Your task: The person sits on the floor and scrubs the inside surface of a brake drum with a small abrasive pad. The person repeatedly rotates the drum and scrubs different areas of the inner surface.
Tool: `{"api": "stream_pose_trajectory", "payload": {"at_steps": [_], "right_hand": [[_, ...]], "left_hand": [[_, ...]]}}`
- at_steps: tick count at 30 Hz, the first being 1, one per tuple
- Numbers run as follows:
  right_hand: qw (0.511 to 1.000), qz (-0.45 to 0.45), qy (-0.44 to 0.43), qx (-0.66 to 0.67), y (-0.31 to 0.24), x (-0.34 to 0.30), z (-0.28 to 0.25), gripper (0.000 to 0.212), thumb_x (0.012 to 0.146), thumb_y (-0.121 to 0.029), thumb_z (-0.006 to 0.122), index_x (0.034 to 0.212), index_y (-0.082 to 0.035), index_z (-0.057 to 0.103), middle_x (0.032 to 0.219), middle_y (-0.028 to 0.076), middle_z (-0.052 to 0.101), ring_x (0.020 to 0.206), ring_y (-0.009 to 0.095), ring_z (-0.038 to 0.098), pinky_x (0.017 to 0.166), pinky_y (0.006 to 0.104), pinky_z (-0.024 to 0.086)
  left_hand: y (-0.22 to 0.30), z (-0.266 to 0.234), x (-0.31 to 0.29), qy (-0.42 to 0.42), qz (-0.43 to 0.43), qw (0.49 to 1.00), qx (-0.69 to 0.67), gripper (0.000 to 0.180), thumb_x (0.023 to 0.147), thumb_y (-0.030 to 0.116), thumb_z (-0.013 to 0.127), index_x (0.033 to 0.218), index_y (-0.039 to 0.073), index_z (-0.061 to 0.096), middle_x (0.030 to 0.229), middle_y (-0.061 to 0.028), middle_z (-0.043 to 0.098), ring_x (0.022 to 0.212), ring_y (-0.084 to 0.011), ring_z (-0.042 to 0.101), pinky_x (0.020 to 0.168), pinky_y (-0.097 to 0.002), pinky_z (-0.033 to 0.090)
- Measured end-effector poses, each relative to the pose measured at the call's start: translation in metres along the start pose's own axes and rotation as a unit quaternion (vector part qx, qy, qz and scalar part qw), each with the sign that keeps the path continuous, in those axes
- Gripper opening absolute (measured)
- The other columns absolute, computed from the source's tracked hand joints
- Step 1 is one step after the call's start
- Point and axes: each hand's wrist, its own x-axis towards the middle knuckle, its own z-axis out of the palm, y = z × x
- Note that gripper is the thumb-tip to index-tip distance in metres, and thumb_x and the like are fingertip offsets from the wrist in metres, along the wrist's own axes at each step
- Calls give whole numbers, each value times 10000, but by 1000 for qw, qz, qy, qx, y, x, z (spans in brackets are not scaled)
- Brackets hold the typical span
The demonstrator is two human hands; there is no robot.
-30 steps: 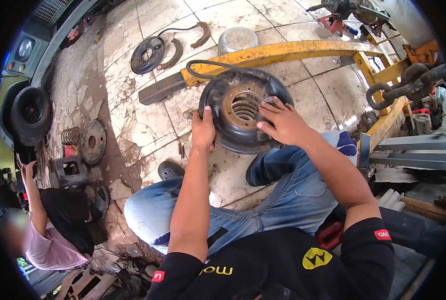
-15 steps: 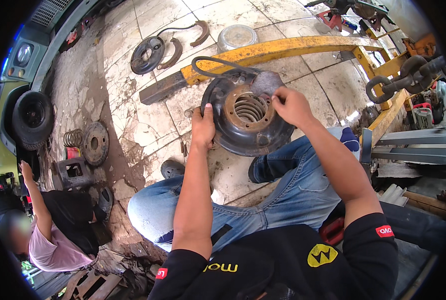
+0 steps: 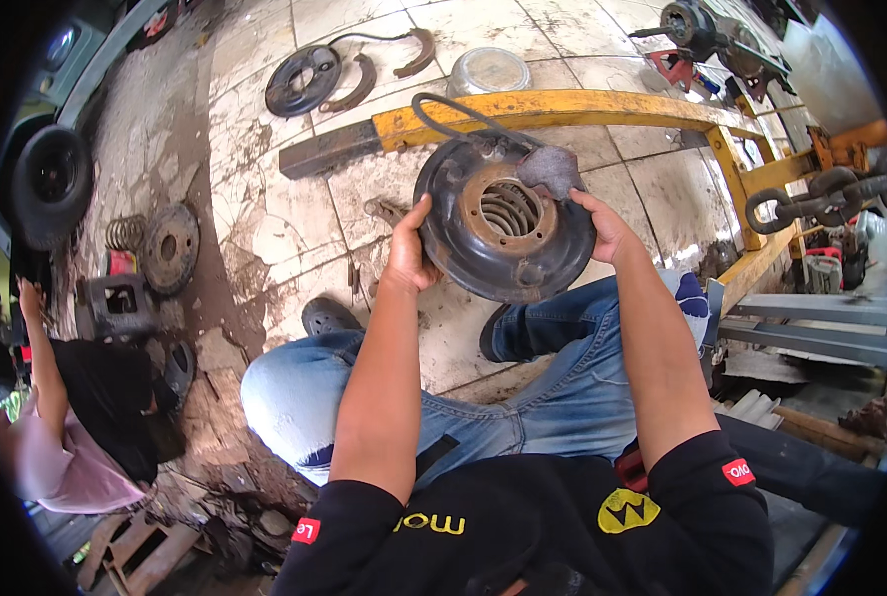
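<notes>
**Both hands on the brake plate, rag at its upper rim**

Head view: I see a round, rusty brake backing plate (image 3: 503,223) held up off the tiled floor (image 3: 264,228), above the knees of the seated person, tilted so its open face looks toward the camera. A coil spring (image 3: 510,209) shows through the central hole. It looks propped this way so the face can be reached while the far edge leans near the yellow steel frame (image 3: 563,107) behind it.

The left hand (image 3: 408,256) is closed around the plate's left rim, thumb up over the edge and fingers curled behind; I judge it is the steadying grip. The right hand (image 3: 602,226) sits at the right rim, fingers bent and pinching a grey rag (image 3: 548,169) against the upper right of the plate. The two hands are well apart, one on each side of the disc. A black hose (image 3: 453,111) loops from the plate's top over the frame.

Elsewhere in this view: a second backing plate (image 3: 302,79) with loose brake shoes (image 3: 423,48) lies farther off on the floor, beside a metal bowl (image 3: 488,70). A tyre (image 3: 51,179) stands at the left, and a brake drum (image 3: 170,248) lies near it. Another person (image 3: 76,417) crouches at the lower left, well apart from the work.
</notes>
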Motion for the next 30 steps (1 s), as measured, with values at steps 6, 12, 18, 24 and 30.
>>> {"api": "stream_pose_trajectory", "payload": {"at_steps": [6, 12, 18, 24, 30], "right_hand": [[999, 7, -35, 23, 3, 6, -2, 433, 953, -309, 562, 1263, -7, 563, 1206, 166, 641, 1075, 296, 640, 988, 449, 492], [996, -10, -80, 46, 6, 6, -7, 447, 881, -281, 616, 1243, -21, 576, 1192, 166, 646, 1066, 318, 637, 980, 465, 485], [994, -55, -96, 22, 4, 19, -8, 512, 868, -308, 606, 1299, -36, 556, 1223, 147, 642, 1106, 309, 623, 1023, 442, 455], [991, -65, -117, 21, -2, 27, 21, 513, 879, -377, 591, 1277, -54, 575, 1222, 132, 644, 1097, 297, 626, 1016, 441, 459], [989, -49, -138, 30, 1, 38, 43, 555, 881, -422, 588, 1301, -60, 556, 1256, 149, 624, 1121, 301, 616, 1033, 447, 448]], "left_hand": [[3, 5, 6, 75, 29, 992, 92, 514, 966, 455, 472, 1229, 31, 592, 1184, -136, 654, 1076, -265, 627, 974, -408, 484], [6, 9, -2, 59, 9, 998, 34, 554, 970, 480, 446, 1262, 23, 562, 1185, -141, 651, 1059, -256, 643, 959, -398, 504], [14, 15, -3, 73, 38, 992, 96, 561, 994, 477, 419, 1294, 15, 528, 1189, -154, 647, 1042, -244, 654, 936, -372, 519], [23, 7, -4, 89, 69, 987, 112, 569, 995, 492, 406, 1310, 31, 519, 1236, -162, 625, 1077, -242, 637, 961, -382, 504], [43, -3, -10, 102, 80, 989, 77, 562, 992, 498, 404, 1302, 47, 532, 1248, -163, 612, 1108, -283, 611, 1001, -441, 471]]}}
